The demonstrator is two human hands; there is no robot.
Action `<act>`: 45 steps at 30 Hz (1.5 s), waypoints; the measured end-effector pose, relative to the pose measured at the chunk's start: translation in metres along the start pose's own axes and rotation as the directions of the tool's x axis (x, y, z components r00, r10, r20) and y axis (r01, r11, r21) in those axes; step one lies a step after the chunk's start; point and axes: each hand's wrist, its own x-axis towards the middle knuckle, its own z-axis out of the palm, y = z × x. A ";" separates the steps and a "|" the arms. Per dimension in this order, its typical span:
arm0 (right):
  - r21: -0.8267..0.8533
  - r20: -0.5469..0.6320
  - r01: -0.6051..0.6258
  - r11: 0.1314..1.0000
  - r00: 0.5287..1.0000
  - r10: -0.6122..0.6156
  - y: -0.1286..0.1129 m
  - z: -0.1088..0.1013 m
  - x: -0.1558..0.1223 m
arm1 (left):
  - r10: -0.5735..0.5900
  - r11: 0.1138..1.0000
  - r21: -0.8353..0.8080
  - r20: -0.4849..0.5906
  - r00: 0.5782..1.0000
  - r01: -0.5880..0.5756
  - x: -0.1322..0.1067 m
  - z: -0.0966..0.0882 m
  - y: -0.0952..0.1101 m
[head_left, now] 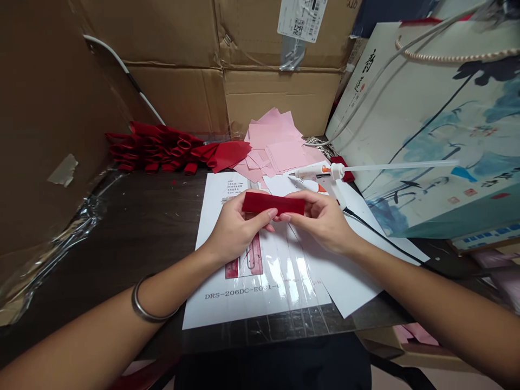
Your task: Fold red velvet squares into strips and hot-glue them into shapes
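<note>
Between both hands, over the middle of the desk, is a flat red folded strip that looks like cloth. My left hand pinches its left part, thumb on the lower front edge. The right end sits in my right hand, its thumb also near the lower edge and its fingers behind. Both thumb tips nearly meet at the middle. Under the hands lies a printed sheet with a picture and lettering, beneath shiny clear film. Just beyond my right hand rests a white glue gun with a long clear glue stick in it.
Rolled red pieces are heaped at the back left. Pink squares pile up at the back centre, beside metal clips. A large painted paper bag stands right. Cardboard walls the back and left. A black cord crosses the right side.
</note>
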 end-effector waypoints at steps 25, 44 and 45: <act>0.018 -0.016 -0.278 0.960 0.960 0.279 -0.004 -0.016 0.011 | -0.038 0.994 0.104 -0.071 0.997 0.046 0.008 -0.011 -0.006; -0.012 0.034 -0.206 0.979 0.978 0.206 -0.003 -0.020 0.010 | -0.094 0.995 -0.059 -0.283 0.955 0.080 0.010 -0.009 0.001; -0.014 0.032 -0.196 0.980 0.980 0.197 -0.002 -0.020 0.010 | -0.089 0.996 -0.051 -0.282 0.955 0.078 0.010 -0.010 0.001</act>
